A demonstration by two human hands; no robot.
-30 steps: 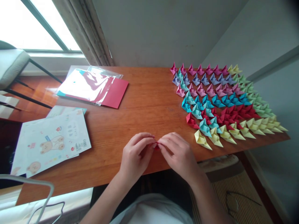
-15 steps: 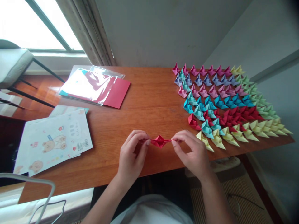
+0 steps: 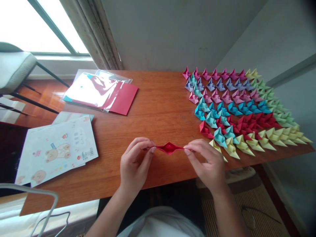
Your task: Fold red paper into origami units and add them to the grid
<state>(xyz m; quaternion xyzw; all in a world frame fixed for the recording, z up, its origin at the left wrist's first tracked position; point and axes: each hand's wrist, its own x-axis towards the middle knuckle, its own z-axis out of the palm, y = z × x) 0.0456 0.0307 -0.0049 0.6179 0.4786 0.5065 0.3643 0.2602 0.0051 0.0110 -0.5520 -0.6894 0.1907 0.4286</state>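
Note:
A red folded paper boat (image 3: 169,148) is stretched between my hands, just above the front part of the table. My left hand (image 3: 137,161) pinches its left tip between thumb and fingers. On the other side my right hand (image 3: 206,161) pinches the right tip the same way. The boat is drawn out long and narrow, with its middle spread into a diamond-shaped hollow. Close to my right hand stand a yellow paper boat (image 3: 232,148) and a red paper boat (image 3: 205,130).
Rows of paper boats in several colours, among them blue ones (image 3: 234,108), cover the table's right side. At the left lie plastic-wrapped coloured paper (image 3: 124,97) and a bear-printed sheet (image 3: 59,148). A chair (image 3: 17,72) stands beyond the wooden table (image 3: 158,115).
My hands have moved farther apart, each still pinching a tip. Between them the red boat has lengthened, and its raised centre has flattened into an open hollow.

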